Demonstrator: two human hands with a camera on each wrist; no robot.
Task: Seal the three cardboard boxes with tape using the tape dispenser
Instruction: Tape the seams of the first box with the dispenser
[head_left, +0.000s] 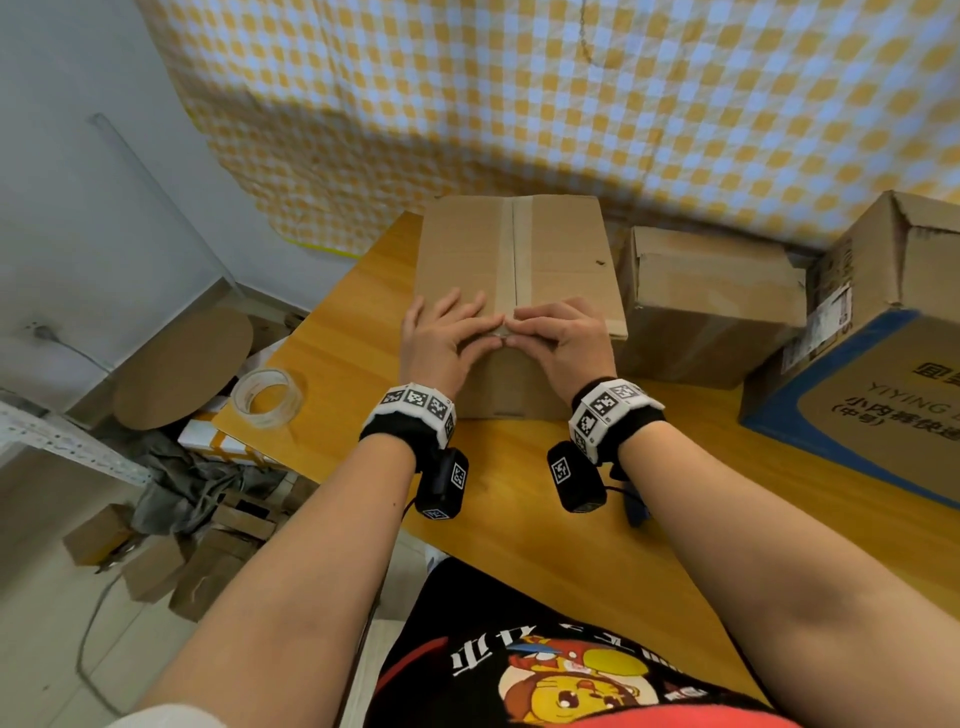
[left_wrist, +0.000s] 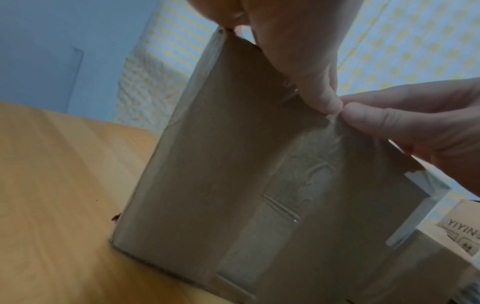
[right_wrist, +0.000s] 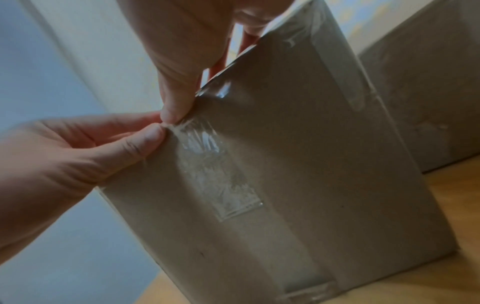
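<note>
A closed cardboard box stands in the middle of the wooden table. A strip of clear tape runs along its top seam and down the front face. My left hand and right hand lie with fingers flat on the box top at its near edge. Both thumbs meet on the wrinkled tape end just below that edge, the left thumb touching the right thumb. A clear tape roll lies on the table to the left. A blue object shows partly under my right forearm.
A second, dented cardboard box stands right of the taped one. A larger box with blue print fills the far right. A yellow checked cloth hangs behind. Cardboard scraps and small boxes litter the floor at the left.
</note>
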